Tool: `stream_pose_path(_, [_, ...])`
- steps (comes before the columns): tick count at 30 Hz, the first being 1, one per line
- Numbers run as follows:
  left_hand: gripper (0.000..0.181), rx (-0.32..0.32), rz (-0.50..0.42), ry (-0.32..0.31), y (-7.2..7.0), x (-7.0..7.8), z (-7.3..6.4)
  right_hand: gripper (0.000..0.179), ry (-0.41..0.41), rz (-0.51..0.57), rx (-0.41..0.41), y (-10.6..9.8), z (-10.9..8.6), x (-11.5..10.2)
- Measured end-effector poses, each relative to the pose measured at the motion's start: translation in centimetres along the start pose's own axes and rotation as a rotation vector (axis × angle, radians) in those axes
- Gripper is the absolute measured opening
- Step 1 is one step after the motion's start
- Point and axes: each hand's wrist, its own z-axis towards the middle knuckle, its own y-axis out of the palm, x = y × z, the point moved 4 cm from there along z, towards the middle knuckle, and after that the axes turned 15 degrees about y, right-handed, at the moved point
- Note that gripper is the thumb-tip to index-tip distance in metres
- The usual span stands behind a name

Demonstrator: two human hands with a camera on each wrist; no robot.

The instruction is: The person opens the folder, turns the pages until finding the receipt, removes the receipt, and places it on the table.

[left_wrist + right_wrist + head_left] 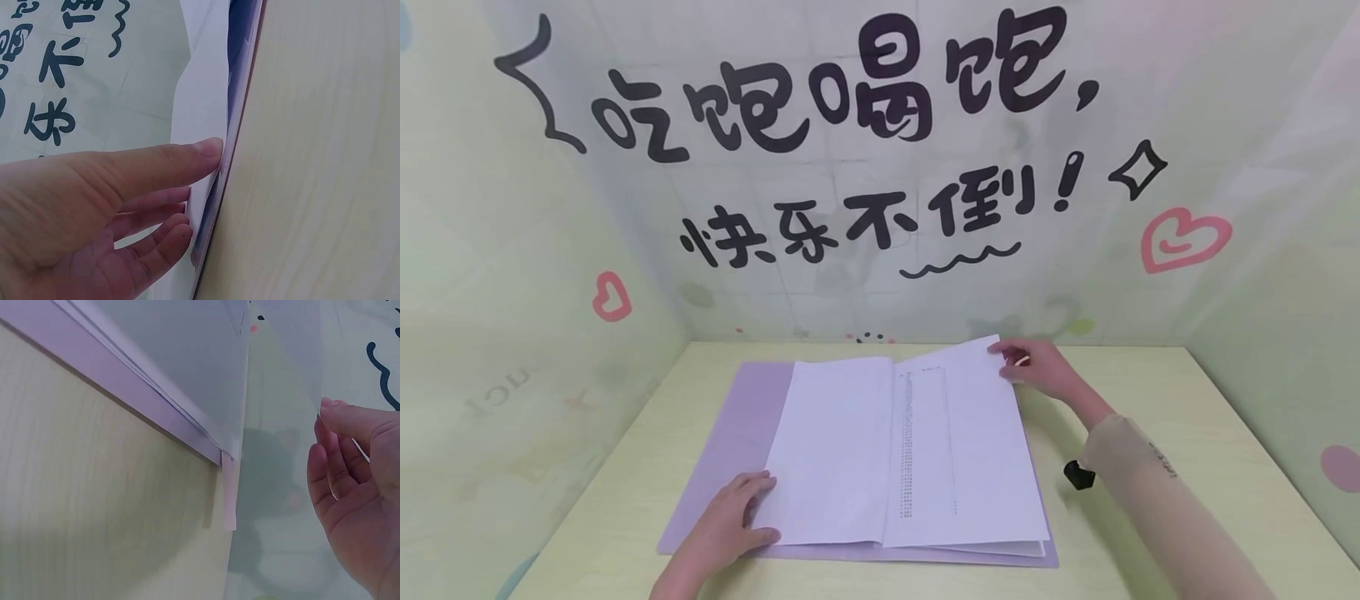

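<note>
A book with a light purple cover (752,408) lies spread on the table, its white sheets turned to both sides. My right hand (1041,367) pinches the top outer corner of a page (988,450) bearing columns of small print; this corner is lifted, as the right wrist view also shows. On the other side, my left hand (722,525) rests at the lower outer edge of the blank left page (831,450). Its thumb (209,149) lies on the paper near the edge, the fingers loosely bent. A pale pink strip (229,494) sticks out from the book's corner.
The book lies on a light wood-grain table (1180,417). A small black object (1079,475) shows beside my right sleeve (1150,492). Pale walls with black lettering (887,79) and pink hearts (1183,240) enclose the table at the back and sides.
</note>
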Motion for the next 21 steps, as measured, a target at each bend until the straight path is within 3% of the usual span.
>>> stream_pose_path(6, [0.07,-0.001,-0.002,0.003,0.0,0.0,0.0,0.036,0.042,-0.024,-0.07,-0.8,0.2,-1.0])
stream_pose_path(21, [0.071,0.0,-0.004,-0.003,-0.1,0.1,0.0,0.035,-0.019,-0.045,-0.141,-2.2,1.4,-5.1])
